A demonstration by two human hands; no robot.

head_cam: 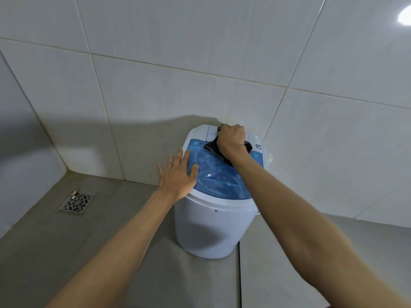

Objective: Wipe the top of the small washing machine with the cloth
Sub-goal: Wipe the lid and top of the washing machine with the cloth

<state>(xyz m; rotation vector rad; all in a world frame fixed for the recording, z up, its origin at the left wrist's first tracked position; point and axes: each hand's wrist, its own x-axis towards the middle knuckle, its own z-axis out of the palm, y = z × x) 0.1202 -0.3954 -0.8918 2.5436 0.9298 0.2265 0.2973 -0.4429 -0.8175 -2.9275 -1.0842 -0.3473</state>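
A small white washing machine [206, 227] with a translucent blue lid [220, 176] stands on the floor against the tiled wall. My right hand [231, 137] is closed around a dark cloth [214, 148] and presses it on the white control panel at the back of the top; part of the cloth trails onto the blue lid. My left hand [178, 174] lies flat with fingers spread on the left rim of the lid, holding nothing.
White wall tiles [178, 85] rise right behind the machine. The floor is grey tile, with a square metal drain grate [76, 203] to the left. A wall corner lies at the far left.
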